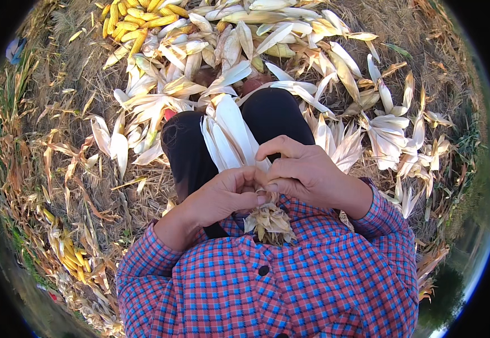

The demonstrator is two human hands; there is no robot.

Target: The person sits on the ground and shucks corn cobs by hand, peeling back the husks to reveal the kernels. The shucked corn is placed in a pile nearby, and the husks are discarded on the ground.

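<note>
Both hands meet over my lap on a bundle of pale corn husks [232,131]. My left hand [228,192] pinches the gathered neck of the bundle from the left. From the right, my right hand [304,169] grips the same neck with thumb and bent forefinger. The long white husk leaves fan out away from me between my knees. A frayed, dry brown end [270,224] hangs below my fingers against the plaid shirt [228,287]. What lies inside the grip is hidden by my fingers.
Ahead lies a heap of husks and unhusked ears [266,25], with bare yellow corn cobs [139,19] at its upper left. Loose husks [384,135] litter the right side. Another pile of yellow cobs [73,257] is at lower left. Dry straw [92,181] covers the ground.
</note>
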